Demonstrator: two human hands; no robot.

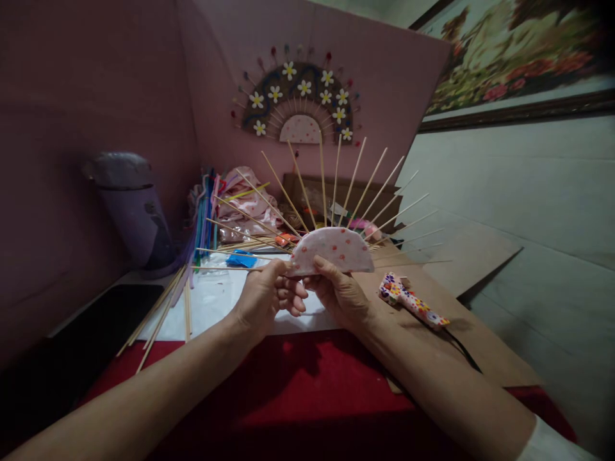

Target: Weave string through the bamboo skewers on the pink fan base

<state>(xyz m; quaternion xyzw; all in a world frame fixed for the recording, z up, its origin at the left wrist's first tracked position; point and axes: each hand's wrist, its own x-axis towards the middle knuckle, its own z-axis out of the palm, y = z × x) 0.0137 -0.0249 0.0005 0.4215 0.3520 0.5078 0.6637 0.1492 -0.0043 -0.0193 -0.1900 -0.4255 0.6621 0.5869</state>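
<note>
Held up before me is a fan frame: a half-round base (pixel 341 246) covered in white cloth with small reddish spots, with several thin wooden sticks (pixel 323 179) spreading out from its curved edge. My right hand (pixel 341 291) grips the base's straight lower edge, thumb on the front face, other fingers behind and mostly hidden. At the left corner my left hand (pixel 269 298) pinches the base beside the lowest stick, its remaining fingers curled below. Behind, a finished-looking fan (pixel 298 83) with white flowers hangs on the pink backboard.
A glue gun (pixel 413 301) in flowered wrapping lies on brown cardboard (pixel 485 346) at right. Loose sticks (pixel 163 307), white paper (pixel 216 301) and a blue packet (pixel 241 258) are at left. Farther back stand pipe cleaners (pixel 207 205), spotted cloth (pixel 245 192) and a purple tumbler (pixel 137 218).
</note>
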